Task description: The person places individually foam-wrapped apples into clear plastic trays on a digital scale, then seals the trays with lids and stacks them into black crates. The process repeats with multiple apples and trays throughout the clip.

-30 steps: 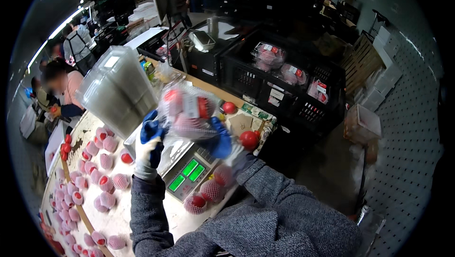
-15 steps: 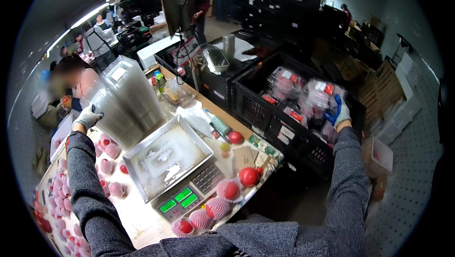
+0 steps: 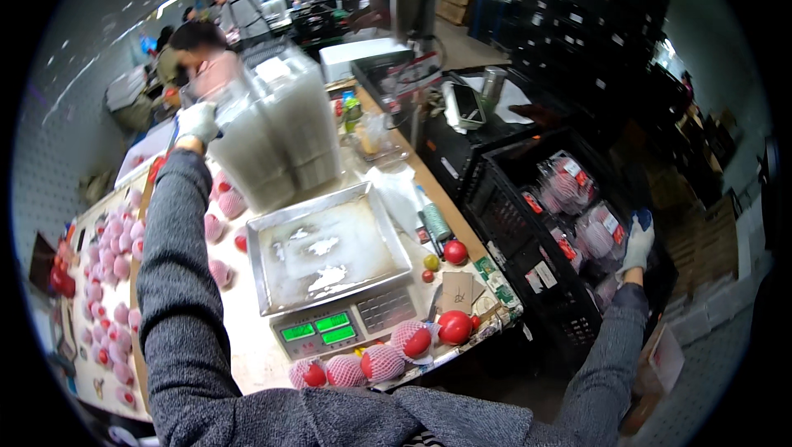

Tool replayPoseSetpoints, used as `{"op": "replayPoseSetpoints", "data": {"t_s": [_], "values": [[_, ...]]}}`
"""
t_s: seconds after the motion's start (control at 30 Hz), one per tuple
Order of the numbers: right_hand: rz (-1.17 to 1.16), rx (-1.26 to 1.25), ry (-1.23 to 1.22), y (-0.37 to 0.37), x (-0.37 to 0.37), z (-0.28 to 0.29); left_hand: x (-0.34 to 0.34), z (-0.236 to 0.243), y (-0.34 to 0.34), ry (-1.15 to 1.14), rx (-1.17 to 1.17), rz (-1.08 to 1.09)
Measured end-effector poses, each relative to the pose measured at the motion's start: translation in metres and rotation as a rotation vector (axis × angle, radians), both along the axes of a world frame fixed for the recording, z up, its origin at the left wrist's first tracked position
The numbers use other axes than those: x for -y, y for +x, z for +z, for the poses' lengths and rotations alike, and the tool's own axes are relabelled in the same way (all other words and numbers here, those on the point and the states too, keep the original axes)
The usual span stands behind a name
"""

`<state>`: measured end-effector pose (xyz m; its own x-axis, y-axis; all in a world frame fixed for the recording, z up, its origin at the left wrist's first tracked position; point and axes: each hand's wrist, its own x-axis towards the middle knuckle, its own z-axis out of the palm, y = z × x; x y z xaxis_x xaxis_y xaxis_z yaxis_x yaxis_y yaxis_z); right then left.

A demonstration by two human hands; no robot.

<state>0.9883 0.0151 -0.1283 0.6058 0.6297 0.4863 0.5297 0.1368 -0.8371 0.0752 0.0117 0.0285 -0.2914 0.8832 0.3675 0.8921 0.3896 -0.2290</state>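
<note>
On the left, my gloved left hand (image 3: 198, 124) grips the upper edge of a tall, leaning stack of clear plastic containers (image 3: 285, 129); motion blurs its fingers a little. Over to the right, my gloved right hand (image 3: 638, 241) is inside a black plastic crate (image 3: 528, 259), fingers stretched out beside a clear pack of net-wrapped red fruit (image 3: 601, 232). Another such pack (image 3: 567, 183) lies farther back in the crate. Between my arms stands a scale with a metal tray (image 3: 330, 245) and lit green displays, the tray bearing only whitish patches.
Fruits in pink foam nets (image 3: 382, 362) line the table's front edge, and many more (image 3: 107, 261) cover its left part. Loose red fruits (image 3: 454, 327) sit by the right corner. Dark stacked crates (image 3: 569, 26) rise behind. A co-worker (image 3: 216, 63) is beyond the container stack.
The view has swung left, so the table and crate appear farther right. My right hand has drawn slightly away from the fruit pack. My left hand stays on the container stack.
</note>
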Motion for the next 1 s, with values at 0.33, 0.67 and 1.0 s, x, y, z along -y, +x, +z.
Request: {"op": "replayPoseSetpoints", "data": {"t_s": [0.33,0.67,1.0], "values": [[0.825,0.673,0.04,-0.387,0.118,0.079,0.127,-0.056,0.094,0.17,-0.054,-0.431],[1.128,1.336,-0.344,-0.585,0.169,-0.017,0.281,-0.152,0.142,0.14,0.358,-0.745],[1.234,0.724,-0.237,-0.613,0.21,0.015,0.408,-0.228,-0.084,-0.157,0.384,0.77]]}}
